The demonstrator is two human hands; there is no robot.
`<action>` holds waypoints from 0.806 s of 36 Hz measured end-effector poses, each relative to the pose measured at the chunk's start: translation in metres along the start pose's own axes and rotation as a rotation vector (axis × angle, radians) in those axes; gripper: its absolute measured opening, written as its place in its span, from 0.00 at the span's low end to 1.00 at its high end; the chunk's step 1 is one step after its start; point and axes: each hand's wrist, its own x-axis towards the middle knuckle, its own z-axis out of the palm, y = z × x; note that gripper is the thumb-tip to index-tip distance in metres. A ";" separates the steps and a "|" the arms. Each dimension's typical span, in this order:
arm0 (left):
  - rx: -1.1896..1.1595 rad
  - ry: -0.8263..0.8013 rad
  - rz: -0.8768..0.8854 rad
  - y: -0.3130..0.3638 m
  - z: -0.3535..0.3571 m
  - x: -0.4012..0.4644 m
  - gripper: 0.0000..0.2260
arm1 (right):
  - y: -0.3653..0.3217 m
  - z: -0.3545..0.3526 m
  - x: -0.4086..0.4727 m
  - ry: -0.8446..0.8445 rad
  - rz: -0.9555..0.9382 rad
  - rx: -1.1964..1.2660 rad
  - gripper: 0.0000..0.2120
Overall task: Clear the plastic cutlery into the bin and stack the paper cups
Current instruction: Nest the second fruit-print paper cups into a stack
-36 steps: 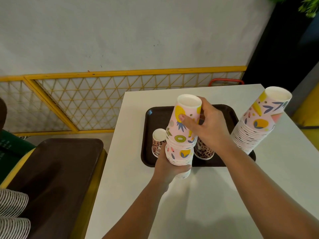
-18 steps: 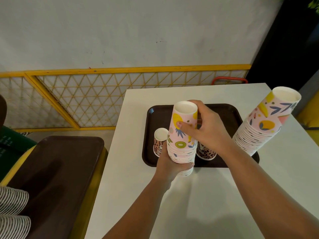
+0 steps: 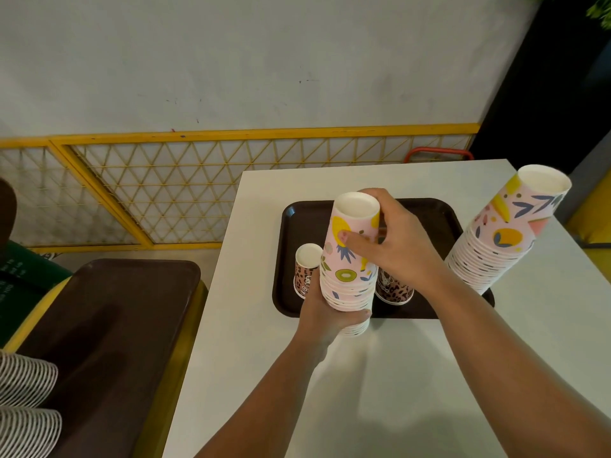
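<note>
A stack of pink fruit-print paper cups (image 3: 350,276) stands upside down at the near edge of the brown tray (image 3: 429,209). My left hand (image 3: 325,317) grips its lower part from the near side. My right hand (image 3: 395,246) holds the top cup, thumb on its front and fingers behind it. A small leopard-print cup (image 3: 305,271) stands on the tray to the left of the stack; another leopard-print cup (image 3: 395,289) stands under my right hand. A taller stack of pink cups (image 3: 502,233) leans at the tray's right end. No cutlery is visible.
The tray lies on a white table (image 3: 413,375). A brown seat with a yellow frame (image 3: 109,325) is to the left, striped fabric (image 3: 26,401) at the lower left corner. A yellow mesh fence (image 3: 182,183) and a white wall stand behind.
My right hand has pushed the top cup down onto the stack, which is now shorter. The left hand has kept its grip on the stack's lower part.
</note>
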 end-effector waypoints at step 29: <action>-0.011 0.004 0.050 0.004 -0.002 -0.009 0.46 | -0.020 -0.012 -0.006 0.149 -0.048 0.090 0.19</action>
